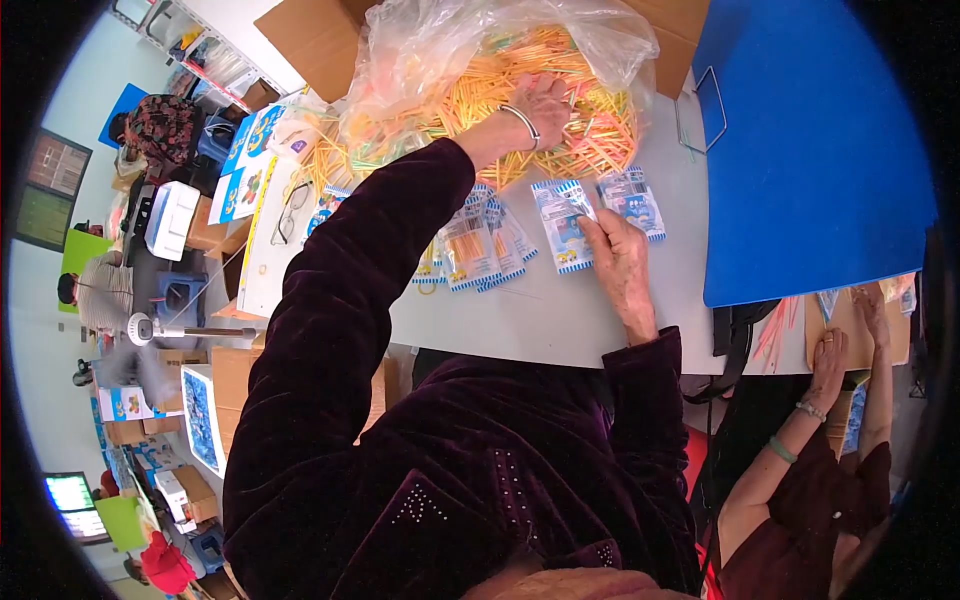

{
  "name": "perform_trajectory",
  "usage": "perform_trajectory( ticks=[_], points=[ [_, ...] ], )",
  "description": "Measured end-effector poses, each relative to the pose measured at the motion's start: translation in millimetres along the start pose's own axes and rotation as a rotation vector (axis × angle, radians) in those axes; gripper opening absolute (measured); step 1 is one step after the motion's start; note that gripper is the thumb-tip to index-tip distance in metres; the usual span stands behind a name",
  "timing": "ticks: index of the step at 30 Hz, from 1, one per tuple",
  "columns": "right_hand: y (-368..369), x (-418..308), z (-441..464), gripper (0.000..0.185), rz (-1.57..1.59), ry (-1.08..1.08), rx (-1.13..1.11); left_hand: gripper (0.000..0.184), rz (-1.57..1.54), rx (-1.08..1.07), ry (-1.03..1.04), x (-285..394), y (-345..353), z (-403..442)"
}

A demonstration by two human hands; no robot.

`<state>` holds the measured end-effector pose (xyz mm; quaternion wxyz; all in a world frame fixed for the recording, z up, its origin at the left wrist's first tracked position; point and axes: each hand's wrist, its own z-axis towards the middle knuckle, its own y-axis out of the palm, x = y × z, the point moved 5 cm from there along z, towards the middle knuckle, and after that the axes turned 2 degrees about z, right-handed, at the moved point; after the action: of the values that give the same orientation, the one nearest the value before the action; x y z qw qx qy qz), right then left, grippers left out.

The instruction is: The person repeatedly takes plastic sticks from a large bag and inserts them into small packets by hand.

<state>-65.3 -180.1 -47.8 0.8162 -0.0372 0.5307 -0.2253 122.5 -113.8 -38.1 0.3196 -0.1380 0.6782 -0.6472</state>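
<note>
My left hand [541, 108] reaches into a heap of thin coloured sticks [490, 88] in a clear plastic bag [400, 60]; its fingertips are partly hidden among the sticks. A silver bangle circles that wrist. My right hand [622, 262] pinches the edge of a small blue-and-white packet [562, 228] between thumb and fingers, just above the table. Right beside it lies another such packet [632, 203]. Several packets filled with sticks [472, 245] overlap on the table to the left, below my left forearm.
The grey-white table [500, 330] runs across the front. A blue board [810, 150] stands at the right, with a wire stand [712, 110] beside it. Glasses [289, 213] lie at the left. At lower right a co-worker's hands [830, 365] rest near cardboard.
</note>
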Motion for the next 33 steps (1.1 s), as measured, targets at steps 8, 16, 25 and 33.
perform_trajectory(
  ticks=[8,16,25,33],
  points=[
    [-3.7,1.4,0.9,0.017,-0.046,-0.004,0.028,0.03,0.064,0.132,-0.002,-1.4,8.0,-5.3],
    [-8.3,10.3,2.3,0.02,0.046,0.062,0.072,0.029,-0.205,0.245,-0.13,-23.8,3.9,-21.8],
    [-13.9,8.6,15.4,0.017,0.273,0.204,0.121,0.026,-1.115,0.0,-0.222,-44.9,-31.2,-22.8],
    [-20.0,12.4,27.5,0.019,0.622,0.414,0.153,0.019,-2.529,-0.322,-0.296,-38.6,13.8,-30.9]
  ],
)
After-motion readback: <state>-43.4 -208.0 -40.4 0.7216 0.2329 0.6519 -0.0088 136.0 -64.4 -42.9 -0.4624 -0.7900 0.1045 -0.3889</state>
